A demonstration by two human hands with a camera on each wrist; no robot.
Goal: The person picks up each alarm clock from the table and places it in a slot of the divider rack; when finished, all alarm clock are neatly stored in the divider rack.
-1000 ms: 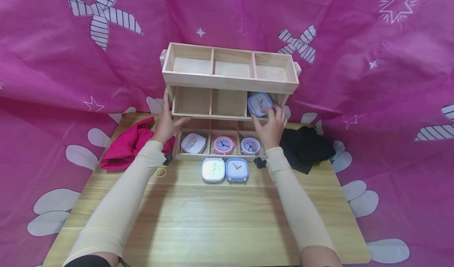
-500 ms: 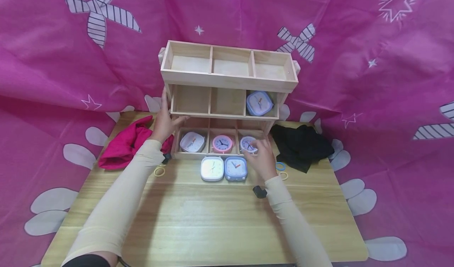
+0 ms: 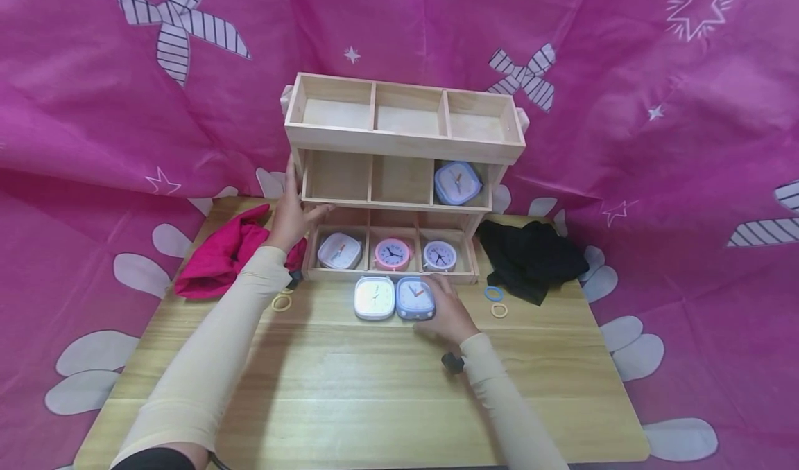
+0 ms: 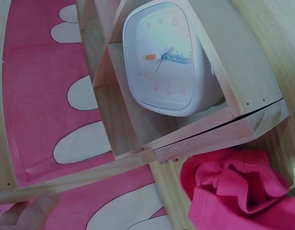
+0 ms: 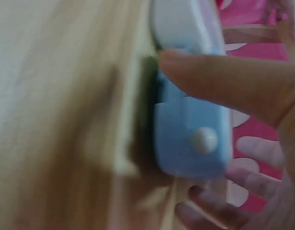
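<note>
A tiered wooden rack (image 3: 406, 144) stands at the back of the table. My left hand (image 3: 289, 215) rests against its left side, index finger straight up and thumb reaching across the front below the middle tier. My right hand (image 3: 446, 309) is at a blue alarm clock (image 5: 193, 139) on the table, thumb on the near side, fingers spread around its right end. A white alarm clock (image 3: 374, 298) stands beside it. The bottom tier holds a white clock (image 4: 159, 62), a pink clock (image 3: 392, 254) and a lilac clock (image 3: 440, 256). A blue-framed clock (image 3: 458, 183) leans in the right middle-tier compartment.
A crumpled pink cloth (image 3: 225, 255) lies left of the rack, a black cloth (image 3: 537, 258) right of it. Yellow bands (image 3: 281, 302) lie by the left forearm. A blue band (image 3: 494, 293) and a yellow band (image 3: 499, 310) lie at the right. A pink curtain (image 3: 655, 144) hangs behind.
My right hand let go of the blue-framed clock in the middle tier, passed over the lilac clock and came down to the blue alarm clock on the table. The left hand stayed put.
</note>
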